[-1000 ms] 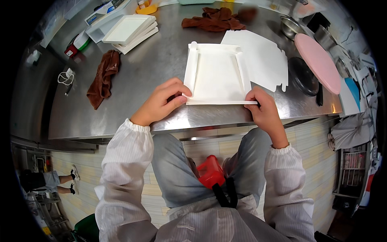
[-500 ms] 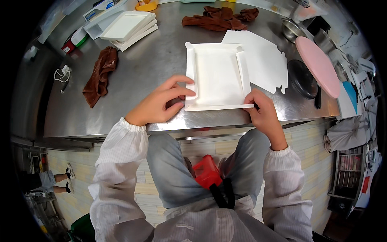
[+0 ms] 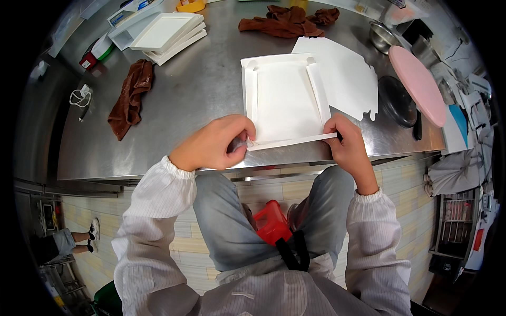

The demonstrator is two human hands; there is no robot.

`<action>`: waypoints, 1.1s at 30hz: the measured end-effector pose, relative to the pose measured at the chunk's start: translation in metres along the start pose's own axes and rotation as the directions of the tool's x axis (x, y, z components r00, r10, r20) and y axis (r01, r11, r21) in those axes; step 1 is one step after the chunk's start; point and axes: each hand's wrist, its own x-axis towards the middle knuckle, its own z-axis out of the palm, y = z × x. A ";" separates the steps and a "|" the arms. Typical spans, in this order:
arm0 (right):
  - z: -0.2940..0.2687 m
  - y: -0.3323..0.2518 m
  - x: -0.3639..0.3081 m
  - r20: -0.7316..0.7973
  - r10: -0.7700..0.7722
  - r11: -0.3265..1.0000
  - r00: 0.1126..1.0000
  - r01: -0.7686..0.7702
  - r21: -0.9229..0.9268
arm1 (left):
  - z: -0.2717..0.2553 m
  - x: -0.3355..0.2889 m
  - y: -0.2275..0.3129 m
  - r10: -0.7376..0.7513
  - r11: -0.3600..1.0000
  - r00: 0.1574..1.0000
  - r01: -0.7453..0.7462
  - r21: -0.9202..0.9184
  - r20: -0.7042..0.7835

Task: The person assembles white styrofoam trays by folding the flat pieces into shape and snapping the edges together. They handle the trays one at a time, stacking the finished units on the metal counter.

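Observation:
A shallow white cardboard tray with folded-up side walls lies near the front edge of the steel table. My left hand pinches its near left corner between thumb and curled fingers. At the near right corner, my right hand grips the end of the near wall, fingers bent around it. The near wall stands up between both hands, slightly slanted. Beyond the tray's right side lies a flat white cardboard sheet with notched edges, partly covered by the tray.
Several finished white trays are stacked at the back left. Brown cloths lie at the left and the back. A white cable rests far left. A pink round board, a black lid and a metal bowl stand right.
My left hand has moved from the left wall to the near left corner and closed on it. The tray has turned slightly. My right hand stays at the near right corner.

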 end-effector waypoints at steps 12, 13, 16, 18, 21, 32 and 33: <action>0.002 0.000 -0.002 0.020 0.088 0.994 0.996 -0.089 0.067 | 0.013 -0.008 -0.001 0.021 0.995 0.986 -0.004 0.101 -0.165; 0.001 -0.001 -0.002 0.024 0.094 0.993 0.995 -0.095 0.072 | 0.012 -0.008 0.002 -0.026 0.997 0.987 0.037 0.070 -0.159; 0.000 -0.002 -0.002 0.029 0.050 0.997 0.998 -0.051 0.054 | 0.004 -0.004 0.004 -0.093 0.994 0.994 0.096 0.055 -0.061; -0.001 -0.001 -0.002 0.036 0.001 1.000 0.999 -0.002 0.026 | -0.004 0.001 -0.004 -0.056 0.996 0.998 0.058 0.065 -0.025; 0.000 -0.003 0.001 0.046 -0.010 1.000 0.999 0.010 0.014 | -0.008 0.006 -0.015 0.005 0.997 0.999 -0.001 0.071 -0.051; -0.003 -0.003 0.001 0.085 -0.085 0.993 0.993 0.091 -0.074 | 0.024 0.005 0.012 -0.106 0.992 0.974 0.117 0.048 -0.199; -0.004 -0.005 0.001 0.101 -0.051 0.997 0.994 0.056 -0.050 | 0.026 0.006 0.013 -0.107 0.993 0.974 0.115 0.031 -0.202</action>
